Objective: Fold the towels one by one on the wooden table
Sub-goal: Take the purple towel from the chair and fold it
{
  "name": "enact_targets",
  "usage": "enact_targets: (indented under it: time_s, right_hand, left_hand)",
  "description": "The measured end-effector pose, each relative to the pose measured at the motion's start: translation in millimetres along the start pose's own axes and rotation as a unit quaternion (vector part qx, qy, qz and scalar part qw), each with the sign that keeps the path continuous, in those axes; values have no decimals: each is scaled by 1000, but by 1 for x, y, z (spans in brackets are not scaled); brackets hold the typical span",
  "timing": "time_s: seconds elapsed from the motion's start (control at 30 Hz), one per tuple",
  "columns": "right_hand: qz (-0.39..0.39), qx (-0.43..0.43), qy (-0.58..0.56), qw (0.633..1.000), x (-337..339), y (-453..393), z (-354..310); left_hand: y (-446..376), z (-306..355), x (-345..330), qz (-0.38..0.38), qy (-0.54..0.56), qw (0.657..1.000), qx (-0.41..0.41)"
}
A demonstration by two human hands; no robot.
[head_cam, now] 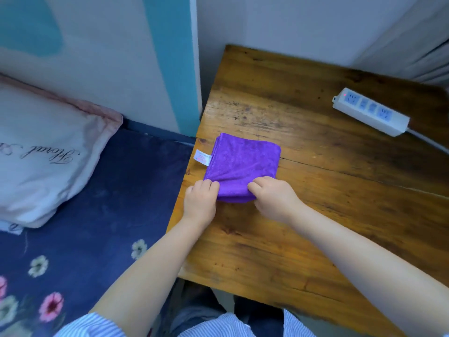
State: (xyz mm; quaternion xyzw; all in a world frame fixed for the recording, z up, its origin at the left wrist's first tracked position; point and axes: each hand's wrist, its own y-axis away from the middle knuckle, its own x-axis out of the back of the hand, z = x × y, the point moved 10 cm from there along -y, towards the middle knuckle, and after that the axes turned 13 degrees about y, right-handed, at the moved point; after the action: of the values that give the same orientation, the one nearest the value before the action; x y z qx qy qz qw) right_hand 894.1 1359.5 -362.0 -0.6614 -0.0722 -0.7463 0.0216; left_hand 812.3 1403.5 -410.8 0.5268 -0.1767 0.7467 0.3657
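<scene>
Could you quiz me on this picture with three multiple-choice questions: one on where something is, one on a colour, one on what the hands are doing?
1. Where does the power strip lie?
A. on the bed
B. on the wooden table, far right
C. on the pillow

2. What colour is the towel?
A. green
B. white
C. purple

3. What are the hands doing?
A. both grip the towel's near edge
B. both hang idle
C. one holds the power strip

Answers: B, it rests on the wood by the right edge; C, the cloth is plainly purple; A, the left hand and right hand curl fingers over that edge.
</scene>
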Motion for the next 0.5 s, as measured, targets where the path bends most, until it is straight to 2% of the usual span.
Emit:
enact_targets:
  time_s: [0.23,0.33,0.5]
  right_hand:
    - [54,62,-78,994,49,-4,-12]
    - [58,100,-97,989,77,-11,-47]
    - [32,224,-80,971,113,-5,-161]
  left_hand:
    - [63,-12,71,127,78,987,53]
    - [109,-38,95,147,131,971,136]
    - [242,-79,137,202,154,915,314]
